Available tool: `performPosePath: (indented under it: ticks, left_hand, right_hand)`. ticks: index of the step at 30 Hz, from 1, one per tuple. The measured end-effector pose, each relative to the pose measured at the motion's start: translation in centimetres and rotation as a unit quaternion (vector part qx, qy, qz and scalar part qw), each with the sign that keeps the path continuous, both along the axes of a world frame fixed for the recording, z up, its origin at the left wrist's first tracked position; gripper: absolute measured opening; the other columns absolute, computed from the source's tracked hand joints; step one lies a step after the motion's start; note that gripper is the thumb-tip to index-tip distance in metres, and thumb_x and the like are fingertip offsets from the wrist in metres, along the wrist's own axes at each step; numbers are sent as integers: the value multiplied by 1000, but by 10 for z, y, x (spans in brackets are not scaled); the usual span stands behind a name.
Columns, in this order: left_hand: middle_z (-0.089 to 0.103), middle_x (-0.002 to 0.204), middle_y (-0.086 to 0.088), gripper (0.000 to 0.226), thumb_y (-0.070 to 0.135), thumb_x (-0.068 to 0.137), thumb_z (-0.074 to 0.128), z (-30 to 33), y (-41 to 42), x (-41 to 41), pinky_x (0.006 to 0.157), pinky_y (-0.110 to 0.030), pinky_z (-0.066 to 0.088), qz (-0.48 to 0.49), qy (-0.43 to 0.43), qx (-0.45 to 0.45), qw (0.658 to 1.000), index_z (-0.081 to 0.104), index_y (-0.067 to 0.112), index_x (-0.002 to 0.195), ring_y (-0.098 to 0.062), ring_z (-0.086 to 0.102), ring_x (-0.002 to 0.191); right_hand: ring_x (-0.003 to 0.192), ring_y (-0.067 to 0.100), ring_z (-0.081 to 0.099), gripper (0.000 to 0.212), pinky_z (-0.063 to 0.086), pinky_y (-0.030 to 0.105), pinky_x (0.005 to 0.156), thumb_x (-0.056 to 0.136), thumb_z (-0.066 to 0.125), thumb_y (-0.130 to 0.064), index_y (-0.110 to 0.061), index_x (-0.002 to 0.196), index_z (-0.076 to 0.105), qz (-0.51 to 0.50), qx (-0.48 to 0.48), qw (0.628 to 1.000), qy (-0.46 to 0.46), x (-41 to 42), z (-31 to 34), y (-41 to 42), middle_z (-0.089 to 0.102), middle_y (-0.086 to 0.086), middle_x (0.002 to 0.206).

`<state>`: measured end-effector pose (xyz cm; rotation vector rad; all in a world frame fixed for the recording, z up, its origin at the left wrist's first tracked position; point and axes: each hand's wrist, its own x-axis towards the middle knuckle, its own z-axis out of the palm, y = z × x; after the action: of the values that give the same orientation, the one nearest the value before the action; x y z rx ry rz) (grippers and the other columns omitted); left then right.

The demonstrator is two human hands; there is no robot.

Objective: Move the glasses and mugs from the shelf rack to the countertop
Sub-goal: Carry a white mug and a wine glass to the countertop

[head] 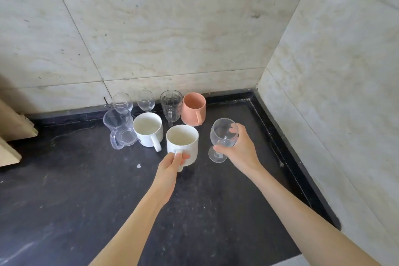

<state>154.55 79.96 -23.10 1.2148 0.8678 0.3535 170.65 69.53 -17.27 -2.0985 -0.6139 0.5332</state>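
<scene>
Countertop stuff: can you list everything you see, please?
Round white ceramic mugs: two; one standing mid-cluster, one in front, held by its handle.
Pink ceramic mug: one, back right.
Clear ribbed glass mug: one, left of the pink mug.
Clear glass pitcher: one, left.
Small clear stemless glasses: two, by the wall.
Clear stemmed wine glass: one, right, held.
Black stone countertop: one.
Beige marble walls: behind, right.
Left hand: on the mug handle.
Right hand: around the wine glass.
</scene>
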Motion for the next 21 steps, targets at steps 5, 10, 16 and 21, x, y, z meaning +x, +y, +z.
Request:
performPosePath:
  ticks: [5, 10, 16, 21]
  left_hand:
    - [62, 116, 0, 29, 47, 91, 47, -31, 15, 23, 99, -37, 36, 8, 27, -15, 999, 67, 27, 90, -20, 50, 113]
    - [62, 111, 4, 31, 47, 92, 45, -44, 24, 35, 95, -32, 37, -1, 50, -10, 999, 64, 23, 96, -14, 52, 109]
    - [62, 104, 10, 28, 44, 93, 43, -40, 33, 47, 86, -21, 39, -2, 86, 16, 996, 59, 22, 100, -7, 54, 102]
    - [57, 98, -4, 24, 42, 93, 46, -39, 41, 51, 100, -44, 37, 5, 145, -6, 989, 55, 20, 94, -20, 52, 99]
  right_hand:
    - [94, 5, 47, 72, 36, 11, 67, 64, 80, -21, -28, 123, 39, 4, -11, 1000, 23, 27, -31, 24, 44, -19, 108]
    - [86, -3, 49, 70, 36, 1, 56, 67, 79, -20, -30, 122, 38, 21, -15, 999, 28, 42, -48, 45, 41, -23, 108]
    - [82, -10, 48, 66, 32, -9, 60, 68, 78, -15, -24, 123, 42, 44, -6, 999, 25, 48, -63, 64, 41, -22, 106]
    - [90, -5, 48, 71, 31, -10, 63, 69, 78, -20, -26, 127, 39, 43, 1, 999, 29, 52, -73, 68, 39, -19, 115]
